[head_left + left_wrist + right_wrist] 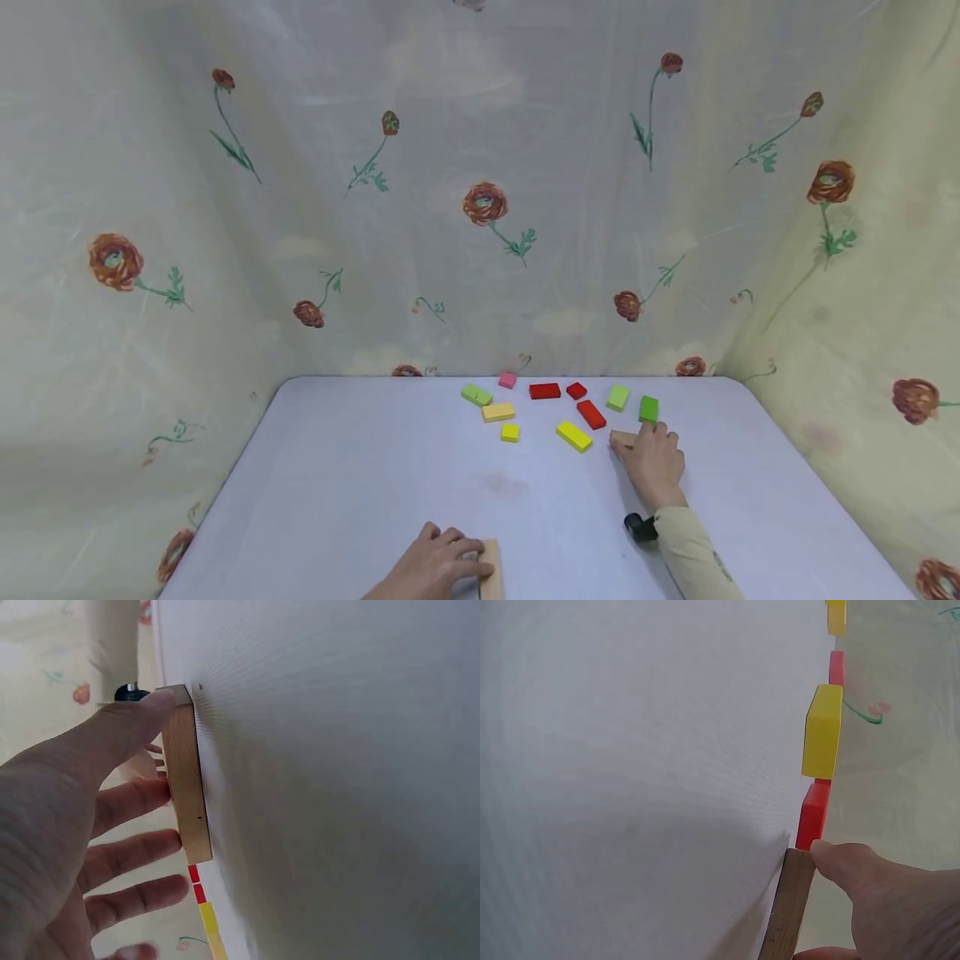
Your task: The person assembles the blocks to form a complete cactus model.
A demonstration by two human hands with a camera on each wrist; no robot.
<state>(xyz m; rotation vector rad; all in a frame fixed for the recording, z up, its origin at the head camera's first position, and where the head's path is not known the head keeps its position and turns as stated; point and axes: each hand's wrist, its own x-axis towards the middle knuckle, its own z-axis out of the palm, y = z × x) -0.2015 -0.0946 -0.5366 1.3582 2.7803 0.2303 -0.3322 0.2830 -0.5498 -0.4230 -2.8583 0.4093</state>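
Observation:
My left hand (442,562) is at the front of the white table, with a plain wooden block (491,571) along its right side. In the left wrist view, the thumb presses near one end of this block (186,780) and fingertips touch its side; the other fingers are spread. Farther back on the right, my right hand (655,467) grips a second plain wooden block (624,439), partly hidden by the fingers. Seen from the right wrist, the thumb lies against the end of that block (787,904), and another finger shows lower along it.
Beyond the right hand lie a green block (648,408) and a light green block (618,397). A yellow block (574,437), red blocks (591,414) and several smaller coloured blocks spread leftward near the back edge. A flowered curtain (555,275) surrounds the white table (360,467).

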